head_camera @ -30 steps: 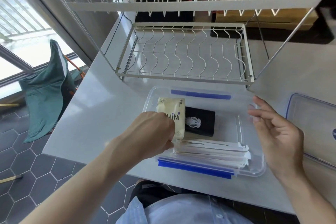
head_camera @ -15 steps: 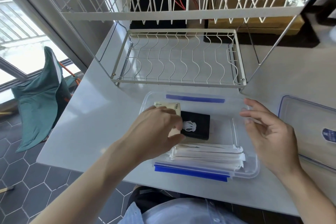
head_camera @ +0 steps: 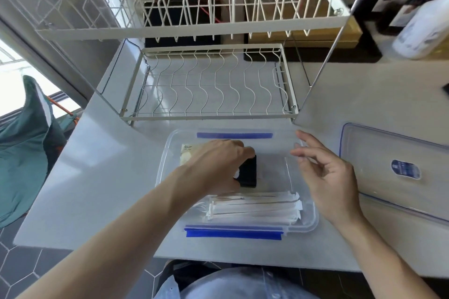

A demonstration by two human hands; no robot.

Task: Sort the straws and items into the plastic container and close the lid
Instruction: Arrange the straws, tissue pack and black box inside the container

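Since the earlier frame the cream packet (head_camera: 188, 153) has been laid flat in the box's (head_camera: 313, 222) far-left corner, and the left hand (head_camera: 218, 165) has been shifted right, onto the black pouch (head_camera: 249, 173) beside it. Its fingers are curled over the pouch; whether the pouch is actually pinched cannot be told. The right hand (head_camera: 328, 182) is held open just above the box's right rim, nothing in its grip. Wrapped straws (head_camera: 252, 207) are stacked along the near wall. The lid (head_camera: 393, 172) lies on the white table (head_camera: 97, 177) to the right, apart from the box. A wire dish rack (head_camera: 213, 90) stands behind, dark hexagonal floor tiles (head_camera: 24, 264) are seen below, and green cloth (head_camera: 21, 143) by a bright window.
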